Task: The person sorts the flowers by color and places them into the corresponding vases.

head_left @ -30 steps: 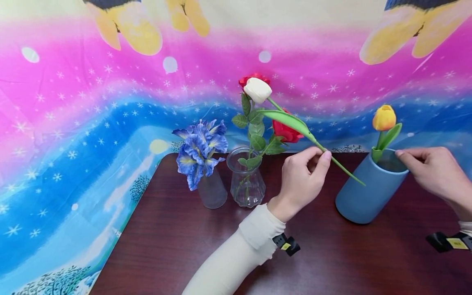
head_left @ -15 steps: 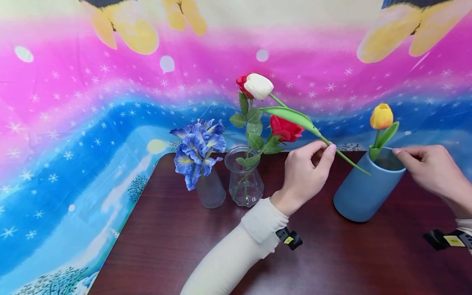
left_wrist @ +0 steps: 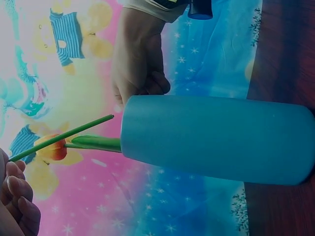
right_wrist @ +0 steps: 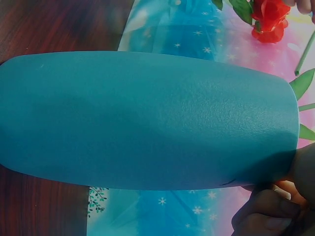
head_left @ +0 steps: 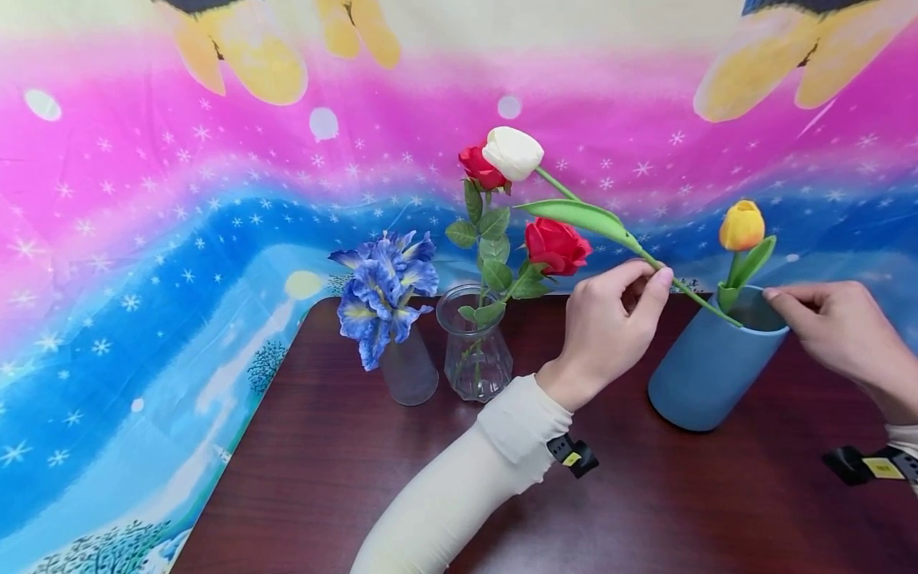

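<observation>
My left hand (head_left: 613, 331) pinches the green stem of a white tulip (head_left: 513, 153) between thumb and fingers. The tulip slants, bloom up to the left, and its stem end lies at the near rim of a blue vase (head_left: 710, 371) in the head view. In the left wrist view the stem tip (left_wrist: 109, 117) shows apart from the vase, out beyond its mouth. My right hand (head_left: 849, 331) pinches the vase's right rim with thumb and fingers. A yellow-orange tulip (head_left: 743, 226) stands inside the vase at its left side. The vase's inner bottom is hidden.
Left of my hands, a clear glass vase (head_left: 479, 371) holds two red roses (head_left: 556, 247). Beside it, a frosted vase (head_left: 412, 375) holds blue irises (head_left: 387, 287). All stand on a dark wooden table (head_left: 323, 478) before a printed cloth backdrop (head_left: 215, 151).
My left hand has moved right and up with the white tulip, bringing its stem end from in front of the blue vase up to its rim. My right hand keeps its hold on the rim.
</observation>
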### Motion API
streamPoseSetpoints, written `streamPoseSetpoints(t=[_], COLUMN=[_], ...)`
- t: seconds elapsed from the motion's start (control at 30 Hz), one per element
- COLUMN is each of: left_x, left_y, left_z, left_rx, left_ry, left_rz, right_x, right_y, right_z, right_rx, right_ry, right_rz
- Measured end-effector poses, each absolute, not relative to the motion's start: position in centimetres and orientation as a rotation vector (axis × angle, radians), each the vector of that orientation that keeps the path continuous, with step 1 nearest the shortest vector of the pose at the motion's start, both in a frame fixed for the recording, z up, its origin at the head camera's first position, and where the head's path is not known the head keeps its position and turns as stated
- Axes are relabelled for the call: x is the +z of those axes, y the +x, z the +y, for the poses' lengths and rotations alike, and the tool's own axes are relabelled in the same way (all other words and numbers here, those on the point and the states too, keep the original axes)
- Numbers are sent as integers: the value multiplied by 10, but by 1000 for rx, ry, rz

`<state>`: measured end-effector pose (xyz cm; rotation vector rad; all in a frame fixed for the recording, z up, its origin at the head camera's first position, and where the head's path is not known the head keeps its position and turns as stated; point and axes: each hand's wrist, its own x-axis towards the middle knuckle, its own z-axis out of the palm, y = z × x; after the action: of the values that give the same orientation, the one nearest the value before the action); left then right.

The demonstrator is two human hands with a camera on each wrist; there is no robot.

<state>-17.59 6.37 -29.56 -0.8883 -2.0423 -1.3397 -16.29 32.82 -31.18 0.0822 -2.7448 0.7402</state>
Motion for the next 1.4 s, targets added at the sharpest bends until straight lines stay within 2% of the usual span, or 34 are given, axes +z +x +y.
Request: streamPoseSetpoints(t=[0.33,0.77,1.4], left_x=[-291,-290,-297], left_y=[-177,-173,-181], left_z=[72,90,110], left_rx=[-1303,-990,-879], left_ry=[-897,-914,-957], left_rz=[-2039,-2210,-2332], right_x=[-311,-312,-313], right_y=[-164,-164,-164], right_z=[327,328,331], right_rx=[726,722,730], right_ry=[59,68,105], right_rz=[-2754,-2740,-2714])
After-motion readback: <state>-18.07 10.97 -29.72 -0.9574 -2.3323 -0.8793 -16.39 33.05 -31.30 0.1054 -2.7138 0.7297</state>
